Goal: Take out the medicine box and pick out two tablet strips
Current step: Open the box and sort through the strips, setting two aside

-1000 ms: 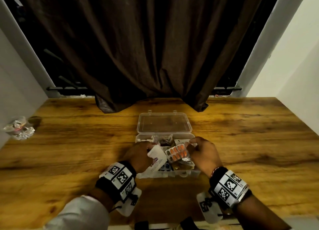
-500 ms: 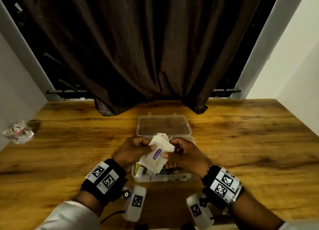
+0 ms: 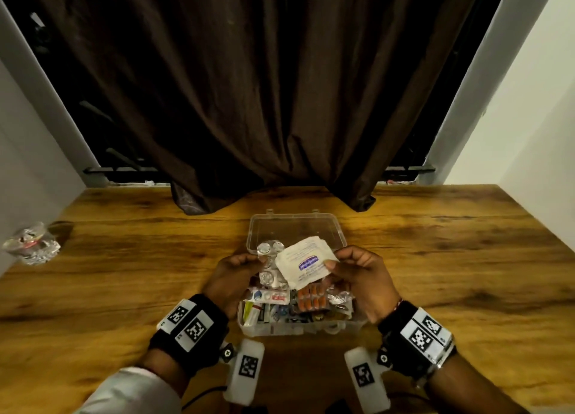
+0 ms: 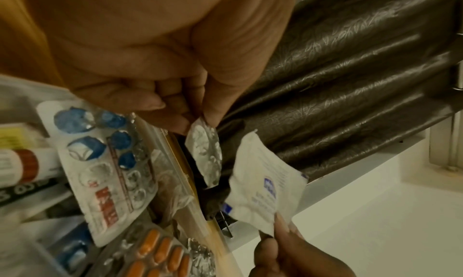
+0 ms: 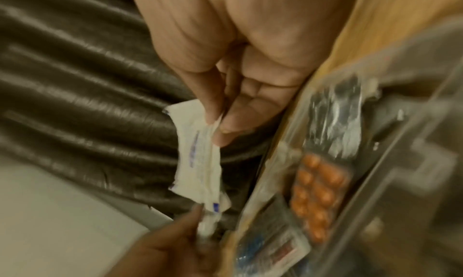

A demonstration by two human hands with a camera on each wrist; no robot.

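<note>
Far left on the wooden table (image 3: 124, 273) there's a crinkled clear wrapper (image 3: 31, 247), well apart from everything and not in play.

Moving in, the left hand (image 3: 233, 276) pinches a silver blister strip (image 3: 270, 267) by its edge between thumb and fingertips, held up over the open clear medicine box (image 3: 298, 328). The grip is only on the strip's very corner, so that one could easily twist out and drop back into the clutter, or snag the sachet next to it.

Beside it, the right hand (image 3: 357, 276) pinches a white paper sachet with a blue label (image 3: 303, 266) at one corner. That's no tablet strip as far as anyone can tell, so if it gets counted as the second pick the task goes wrong. It's thin paper too, and would probably tear if tugged.

Below the hands, the box sits on the table with its lid (image 3: 295, 230) folded back toward the dark curtain (image 3: 264, 102). Inside, an orange tablet strip (image 3: 311, 300) lies on top and a strip with blue blisters (image 4: 100, 148) sits to the left of it, beside some tubes. Everything's piled loose, so pulling one strip could drag its neighbours over the rim.
</note>
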